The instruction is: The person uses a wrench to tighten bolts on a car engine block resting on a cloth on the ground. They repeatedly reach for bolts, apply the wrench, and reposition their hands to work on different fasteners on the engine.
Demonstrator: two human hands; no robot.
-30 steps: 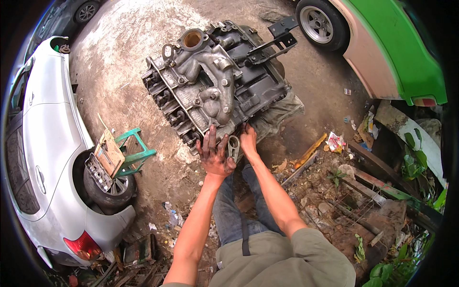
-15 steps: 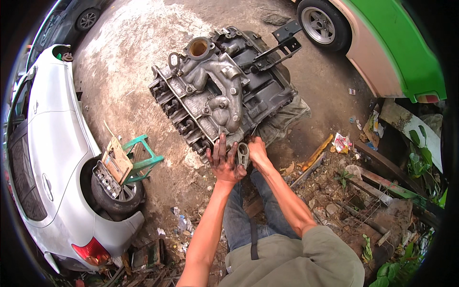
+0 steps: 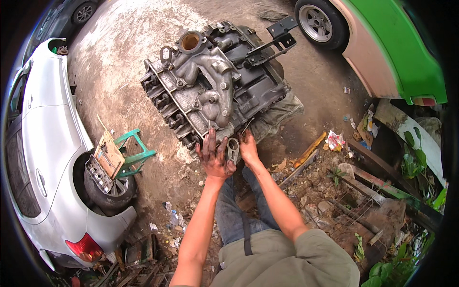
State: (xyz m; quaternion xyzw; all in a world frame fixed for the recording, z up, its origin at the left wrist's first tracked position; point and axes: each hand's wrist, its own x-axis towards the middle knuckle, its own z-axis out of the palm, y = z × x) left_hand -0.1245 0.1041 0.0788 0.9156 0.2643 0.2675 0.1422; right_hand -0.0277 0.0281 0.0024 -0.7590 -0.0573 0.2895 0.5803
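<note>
A greasy engine (image 3: pixel 210 88) lies on the ground in front of me, its cast metal manifold (image 3: pixel 222 91) on top. My left hand (image 3: pixel 213 160) rests on its near edge, fingers stretched and spread, blackened with grease. Between my hands a grey metal fitting with an oval opening (image 3: pixel 233 149) sticks out from the engine's near end. My right hand (image 3: pixel 248 148) is just right of that fitting, fingers curled at the engine's near corner. A thin rod or wire (image 3: pixel 247 125) shows above its fingertips; what the fingers grip is mostly hidden.
A crumpled cloth or sheet (image 3: pixel 282 115) lies under the engine's right side. To the left stand a green stool (image 3: pixel 136 150) and a silver car (image 3: pixel 57 129). A green and beige vehicle (image 3: pixel 382 52) is at the far right. Wood and litter (image 3: pixel 334 141) cover the near right ground.
The view has shifted slightly, so the engine appears a little farther left and higher. My right fingers have changed position, and a thin rod shows above them. My left hand stays spread on the edge.
</note>
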